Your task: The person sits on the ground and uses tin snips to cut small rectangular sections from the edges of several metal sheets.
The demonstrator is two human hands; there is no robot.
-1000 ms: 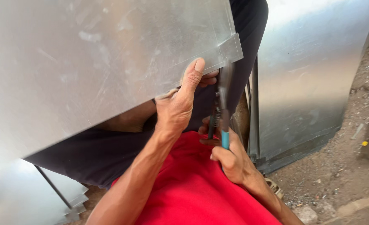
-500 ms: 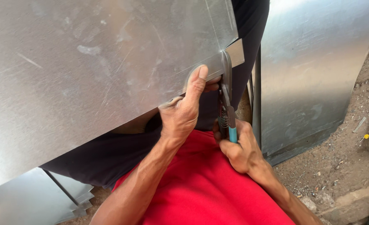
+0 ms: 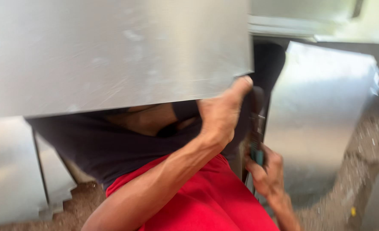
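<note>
Metal sheet (image 3: pixel 112 55) gripped by left hand (image 3: pixel 219 113); right hand (image 3: pixel 266 171) holds snips (image 3: pixel 255 137)

metal sheet (image 3: pixel 112 51): dull sheen, scuffed | shirt (image 3: pixel 198 201): red cloth, matt | ground (image 3: pixel 360 171): rough gravel

Left hand (image 3: pixel 219 115): gripped the lower right edge of the large, flat, dull-silver metal sheet (image 3: pixel 112 51), thumb up against the edge.
Right hand (image 3: pixel 266 171): just below and to the right of the left hand, closed around the teal-handled metal hand tool (image 3: pixel 256 137).
Tool: stood upright, its dark top near the left thumb; motion blur hid the head.
Beyond the right hand: a second shiny, curved metal sheet (image 3: pixel 322 111) stood on gravelly ground (image 3: pixel 369 162).
</note>
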